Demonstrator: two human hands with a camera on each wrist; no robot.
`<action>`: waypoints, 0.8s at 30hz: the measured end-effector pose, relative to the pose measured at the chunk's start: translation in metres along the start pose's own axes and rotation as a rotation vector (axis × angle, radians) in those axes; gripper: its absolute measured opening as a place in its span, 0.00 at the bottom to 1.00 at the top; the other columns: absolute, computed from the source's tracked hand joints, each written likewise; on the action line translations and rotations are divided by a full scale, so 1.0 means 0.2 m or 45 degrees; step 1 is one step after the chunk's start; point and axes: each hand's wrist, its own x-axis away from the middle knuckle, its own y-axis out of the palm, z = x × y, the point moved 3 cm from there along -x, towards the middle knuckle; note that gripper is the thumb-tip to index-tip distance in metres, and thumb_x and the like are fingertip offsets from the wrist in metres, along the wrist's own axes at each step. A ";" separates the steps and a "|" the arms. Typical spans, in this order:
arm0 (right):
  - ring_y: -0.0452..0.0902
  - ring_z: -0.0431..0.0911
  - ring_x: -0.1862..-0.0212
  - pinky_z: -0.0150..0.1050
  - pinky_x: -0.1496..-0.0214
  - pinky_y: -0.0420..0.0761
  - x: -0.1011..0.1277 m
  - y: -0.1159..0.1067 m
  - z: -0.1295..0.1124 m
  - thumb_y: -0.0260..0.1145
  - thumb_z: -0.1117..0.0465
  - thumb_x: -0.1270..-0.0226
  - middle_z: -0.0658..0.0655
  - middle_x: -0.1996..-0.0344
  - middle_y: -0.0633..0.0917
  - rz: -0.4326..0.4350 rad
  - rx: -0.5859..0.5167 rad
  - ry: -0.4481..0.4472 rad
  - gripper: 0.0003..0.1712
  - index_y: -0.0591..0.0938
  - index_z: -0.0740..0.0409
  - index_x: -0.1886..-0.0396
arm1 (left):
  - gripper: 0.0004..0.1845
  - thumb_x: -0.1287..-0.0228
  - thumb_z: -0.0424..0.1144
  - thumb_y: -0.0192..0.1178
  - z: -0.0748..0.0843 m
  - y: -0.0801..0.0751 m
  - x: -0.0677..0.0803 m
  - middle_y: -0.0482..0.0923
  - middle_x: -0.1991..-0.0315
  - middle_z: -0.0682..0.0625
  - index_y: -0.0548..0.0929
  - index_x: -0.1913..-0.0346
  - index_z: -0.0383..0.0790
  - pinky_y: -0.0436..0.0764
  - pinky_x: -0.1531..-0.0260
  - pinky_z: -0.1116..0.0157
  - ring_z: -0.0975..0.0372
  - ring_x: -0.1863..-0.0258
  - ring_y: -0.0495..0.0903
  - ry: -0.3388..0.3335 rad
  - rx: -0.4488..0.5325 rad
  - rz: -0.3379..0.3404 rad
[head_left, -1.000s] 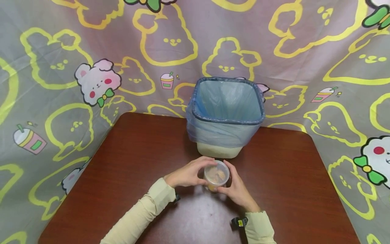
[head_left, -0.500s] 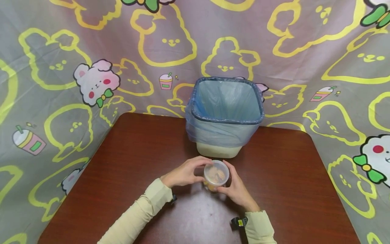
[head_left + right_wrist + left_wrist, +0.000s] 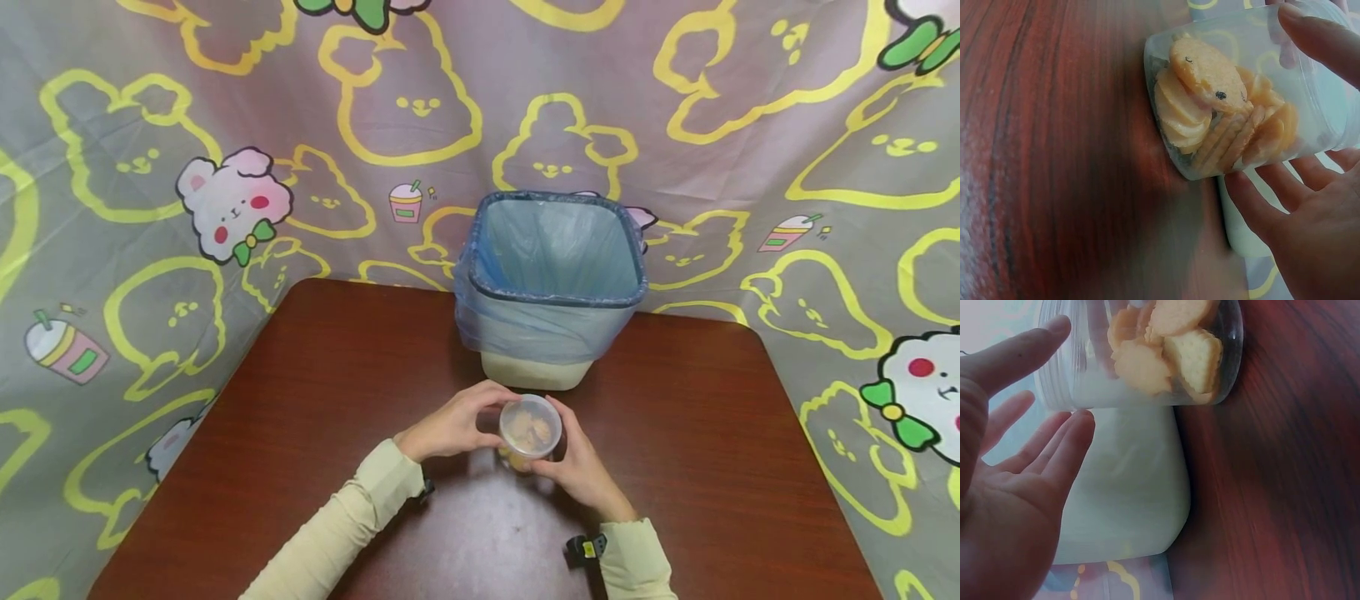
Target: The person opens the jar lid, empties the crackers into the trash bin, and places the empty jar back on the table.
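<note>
A clear jar (image 3: 1244, 53) with a translucent round lid (image 3: 531, 427) stands between both hands in the head view. Through its wall several golden biscuits (image 3: 1194, 359) show, some wavy-edged, one round with dark specks. My left hand (image 3: 453, 427) spreads around the lid's left side; in the left wrist view its thumb overlaps the lid and the fingertips come right to the rim, fingers fairly straight. From the right, my right hand (image 3: 585, 475) grips the jar's body, thumb on the near side and fingers on the far side.
Just behind the jar stands a cream bin (image 3: 536, 371) lined with a blue plastic bag (image 3: 547, 325). All of it is on a dark red-brown wooden table (image 3: 360, 358). A patterned cloth (image 3: 420, 108) hangs around the back and sides.
My left hand's fingers have drawn back left from over the lid to its rim. The right hand keeps its grip, and the jar stays nearly in place.
</note>
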 end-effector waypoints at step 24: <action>0.68 0.50 0.35 0.28 0.38 0.64 0.00 0.01 0.01 0.82 0.60 0.58 0.55 0.35 0.72 0.032 0.074 0.010 0.55 0.61 0.49 0.30 | 0.38 0.51 0.42 0.75 -0.02 0.03 -0.04 0.72 0.38 0.52 0.72 0.35 0.41 0.70 0.37 0.66 0.64 0.37 0.70 -0.006 -0.122 -0.100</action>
